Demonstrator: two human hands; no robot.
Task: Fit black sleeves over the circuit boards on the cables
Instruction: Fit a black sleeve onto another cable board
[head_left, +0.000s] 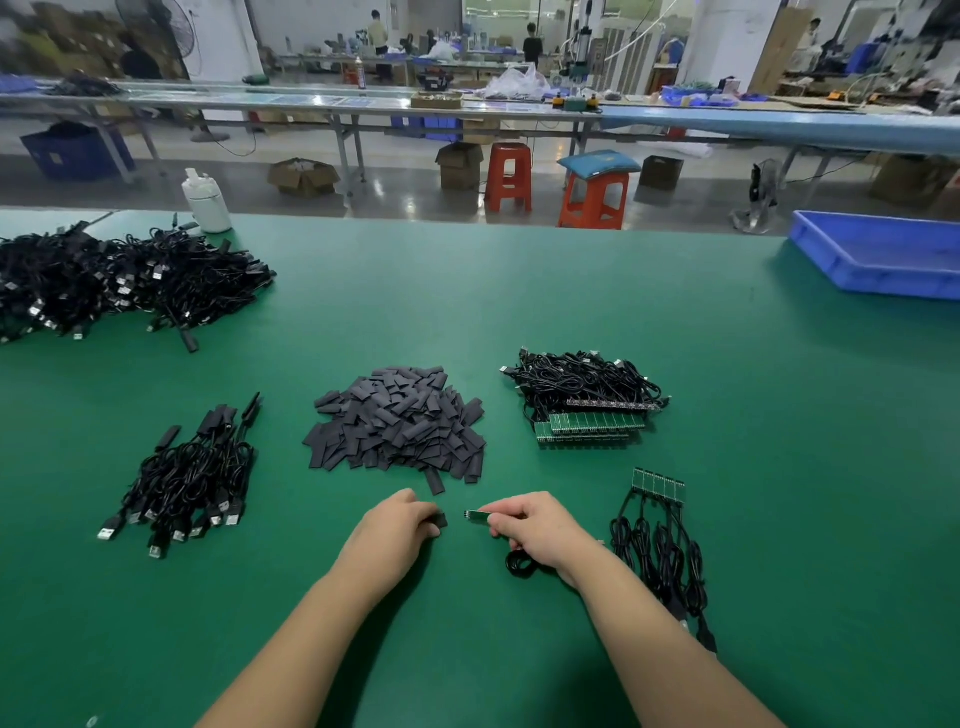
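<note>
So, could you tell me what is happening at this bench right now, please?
A person is sleeving circuit boards on cables at a green table. The left hand pinches one black sleeve, and the right hand holds a cabled circuit board, its bare end pointing at the sleeve; the two are close but not yet joined. Ahead lies the pile of loose sleeves. Bare boards on cables wait to the right, and sleeved cables lie to the left.
</note>
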